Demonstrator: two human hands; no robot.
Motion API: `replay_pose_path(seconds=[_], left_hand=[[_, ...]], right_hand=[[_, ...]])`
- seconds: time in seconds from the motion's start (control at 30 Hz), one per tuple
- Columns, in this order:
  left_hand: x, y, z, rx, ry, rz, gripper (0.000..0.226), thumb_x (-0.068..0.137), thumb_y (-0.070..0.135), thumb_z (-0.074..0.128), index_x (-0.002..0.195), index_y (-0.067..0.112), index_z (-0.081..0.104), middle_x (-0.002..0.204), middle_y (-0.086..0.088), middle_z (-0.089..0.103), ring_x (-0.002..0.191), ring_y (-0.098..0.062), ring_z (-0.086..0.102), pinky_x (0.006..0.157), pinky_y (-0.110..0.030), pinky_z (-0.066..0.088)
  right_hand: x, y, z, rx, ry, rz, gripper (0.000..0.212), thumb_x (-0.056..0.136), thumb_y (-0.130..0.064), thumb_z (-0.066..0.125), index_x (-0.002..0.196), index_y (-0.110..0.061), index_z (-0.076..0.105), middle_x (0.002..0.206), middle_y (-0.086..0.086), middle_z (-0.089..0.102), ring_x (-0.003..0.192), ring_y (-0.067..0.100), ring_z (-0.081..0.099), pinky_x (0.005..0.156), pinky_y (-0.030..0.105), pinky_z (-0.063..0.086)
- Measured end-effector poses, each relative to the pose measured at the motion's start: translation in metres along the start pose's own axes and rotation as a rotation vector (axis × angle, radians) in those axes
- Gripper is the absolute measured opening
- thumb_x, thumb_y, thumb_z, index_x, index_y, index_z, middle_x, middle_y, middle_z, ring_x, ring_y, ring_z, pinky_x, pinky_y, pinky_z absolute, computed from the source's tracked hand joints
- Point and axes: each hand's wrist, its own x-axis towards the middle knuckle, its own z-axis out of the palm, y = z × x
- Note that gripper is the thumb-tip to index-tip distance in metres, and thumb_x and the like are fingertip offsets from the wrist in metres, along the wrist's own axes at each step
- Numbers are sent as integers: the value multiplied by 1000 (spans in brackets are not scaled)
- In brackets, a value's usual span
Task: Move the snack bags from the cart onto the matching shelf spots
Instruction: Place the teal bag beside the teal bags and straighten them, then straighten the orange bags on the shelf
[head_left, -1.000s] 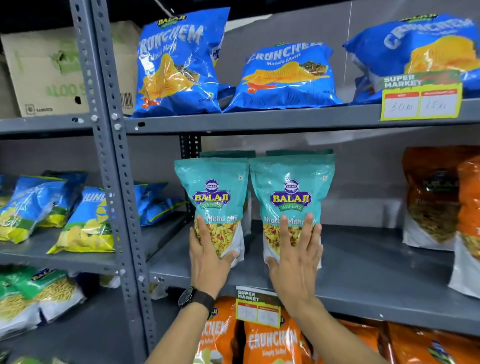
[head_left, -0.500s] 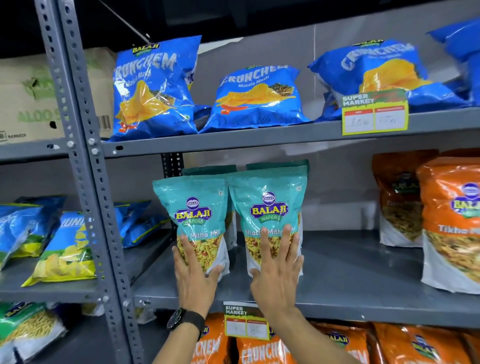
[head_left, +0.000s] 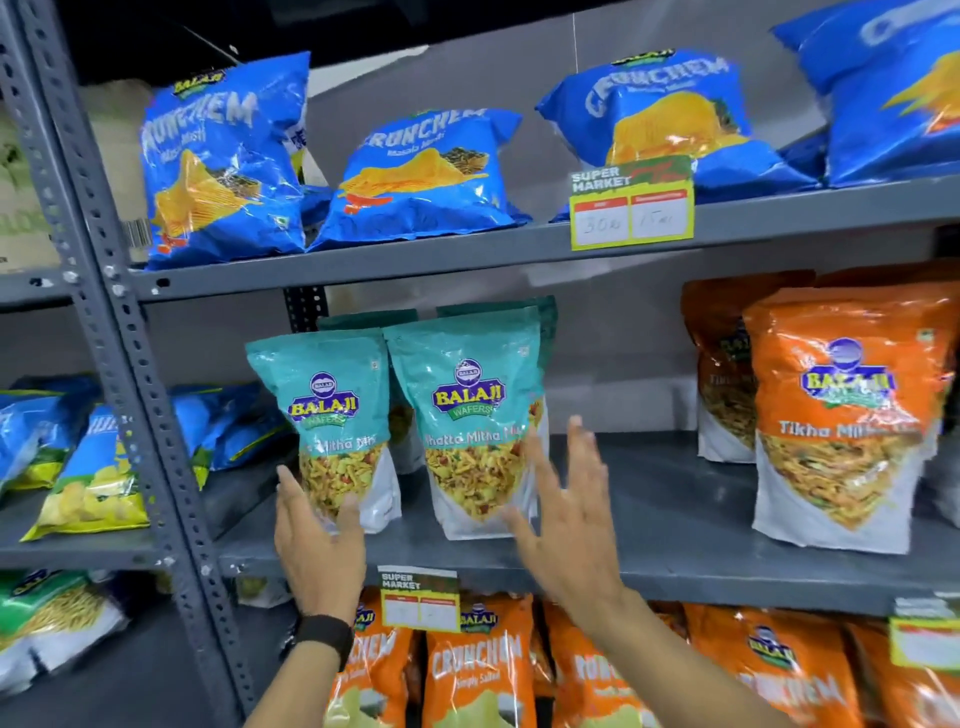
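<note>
Two teal snack bags stand upright side by side on the middle shelf (head_left: 675, 519), and everything here is easiest placed from the right-hand teal bag (head_left: 470, 415). The left-hand teal bag (head_left: 332, 421) stands just beside it, edges touching or nearly so, with more teal bags behind both, which suggests this is their matching spot. Both face outward with labels readable, probably so the row looks tidy from the aisle. Well apart to the right of the landmark bag stand orange bags (head_left: 841, 415) in their own group; above it, on the upper shelf, lie blue bags (head_left: 421, 176); below its shelf edge hangs a price tag (head_left: 420, 597). The left hand (head_left: 317, 540) reaches up from below, palm cupped against the lower left corner of the left-hand teal bag, thumb on its front, a loose steadying grip rather than a firm hold. The right hand (head_left: 566, 525) is blurred, fingers spread wide and flat just beside the landmark bag's lower right edge, holding nothing; I cannot tell whether it touches. The cart is out of view.
</note>
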Motion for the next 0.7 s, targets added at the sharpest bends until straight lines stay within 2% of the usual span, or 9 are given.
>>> replay_pose_path(seconds=[0.07,0.2,0.27,0.33,0.43,0.5,0.57,0.63,0.7], left_hand=[[-35,30,8,-8,83,65,80,96,21,65,164,24,21,166,-9,34,152,-29,31,122,-45,26],[-112,93,55,12,-95,310,71,95,23,64,159,23,34,163,-1,40,150,-18,33,122,-20,18],[-153,128,91,-6,-183,460,63,94,29,63,155,25,44,159,3,46,147,-18,41,126,-30,27],[-195,166,128,-36,-261,583,57,94,32,63,150,30,51,155,6,51,144,-16,46,121,-39,38],[-256,225,180,-54,-407,605,80,88,41,67,159,36,30,164,3,37,152,-18,35,121,-42,37],[-285,259,210,-48,-516,491,113,79,57,71,163,38,-1,174,-4,9,160,-26,14,127,-48,28],[-303,285,236,-24,-594,367,139,67,73,74,156,41,-27,173,-9,-15,161,-31,-3,124,-58,22],[-311,299,257,-12,-593,294,150,59,75,78,151,44,-37,171,-16,-20,160,-38,-5,121,-65,23],[-314,302,271,12,-546,282,151,61,66,85,154,43,-32,170,-21,-15,159,-43,0,120,-65,29]], right_hand=[[-5,41,-32,-47,41,-1,95,94,-52,64,167,-35,5,177,9,-15,163,34,-10,131,57,14],[-12,108,-92,-106,153,-23,89,92,-38,72,166,-23,24,176,17,9,163,39,9,127,59,26],[-18,139,-125,-107,225,-54,84,91,-30,73,163,-20,31,174,18,18,161,40,17,127,59,27],[-26,176,-159,-156,306,-55,77,91,-25,69,161,-18,36,171,20,25,158,43,25,125,60,28],[-37,247,-216,-267,435,95,77,91,-28,69,160,-15,37,169,26,26,156,48,26,123,65,29],[-42,291,-251,-320,432,255,93,85,-37,77,163,-17,30,170,28,18,157,50,21,120,69,29],[-43,329,-276,-343,349,350,109,80,-46,81,166,-23,19,172,28,8,157,51,16,118,72,31],[-41,361,-288,-276,229,380,120,77,-51,85,167,-30,8,173,27,-1,157,51,13,117,71,33],[-36,380,-293,-159,144,405,130,73,-52,88,166,-35,-1,174,21,-10,159,51,10,119,70,33]])
